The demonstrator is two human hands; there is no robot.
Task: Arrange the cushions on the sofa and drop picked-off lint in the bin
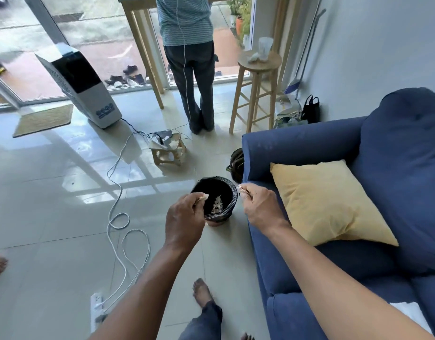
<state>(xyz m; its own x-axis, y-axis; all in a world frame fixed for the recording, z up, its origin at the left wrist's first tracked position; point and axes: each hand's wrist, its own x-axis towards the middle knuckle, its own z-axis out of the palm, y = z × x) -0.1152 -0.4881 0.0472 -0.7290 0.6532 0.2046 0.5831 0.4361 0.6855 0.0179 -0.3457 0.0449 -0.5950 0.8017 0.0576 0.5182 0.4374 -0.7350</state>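
A small bin (pixel 212 186) lined with a black bag stands on the floor by the blue sofa's (pixel 297 148) armrest, with pale lint scraps (pixel 217 204) inside it. My left hand (pixel 184 219) hovers over the bin's near rim, pinching a small pale piece of lint. My right hand (pixel 259 207) is just right of the bin, its fingers closed on another pale bit. A yellow cushion (pixel 326 202) lies flat on the sofa seat. A large blue back cushion (pixel 407 168) leans behind it.
A person (pixel 189 62) stands at a wooden table by the window. A wooden stool (pixel 256 89), a small low stool (pixel 168 148), an air cooler (pixel 84 89), a dark bag (pixel 237 165) by the armrest, and white cables (pixel 123 217) with a power strip (pixel 97 307) occupy the tiled floor. My foot (pixel 203 293) is below.
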